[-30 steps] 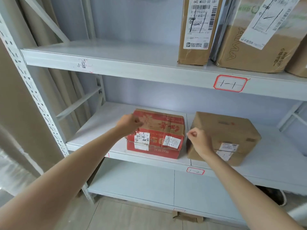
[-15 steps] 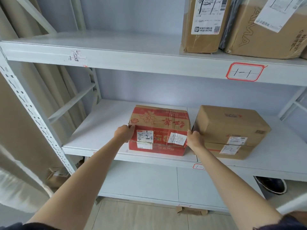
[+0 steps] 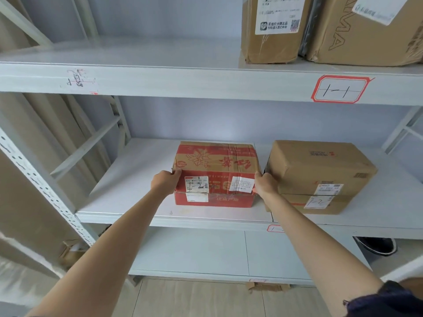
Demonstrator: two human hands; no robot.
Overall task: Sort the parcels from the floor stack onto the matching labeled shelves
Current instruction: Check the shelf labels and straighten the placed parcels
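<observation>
A red and brown printed parcel (image 3: 217, 165) with white labels on its front sits on the middle shelf (image 3: 128, 186). My left hand (image 3: 165, 182) grips its left front edge. On the opposite side, my right hand (image 3: 265, 184) holds the right front edge, squeezed between this parcel and a plain brown parcel (image 3: 320, 170) marked 1-2. A red-framed shelf label (image 3: 274, 228) on the middle shelf's rim is partly hidden by my right arm. The top shelf carries a label reading 1-1 (image 3: 340, 89).
Two tall brown parcels (image 3: 272, 30) (image 3: 366, 35) stand on the top shelf at the right. The lower shelf (image 3: 194, 250) lies beneath. A perforated upright post (image 3: 45, 188) and beige curtain are at the left. A dark round bin (image 3: 377, 245) sits low right.
My hands went from loose fists near the red parcel to holding its two sides. The view has shifted closer and lower, and the parcel sits a little deeper on the shelf.
</observation>
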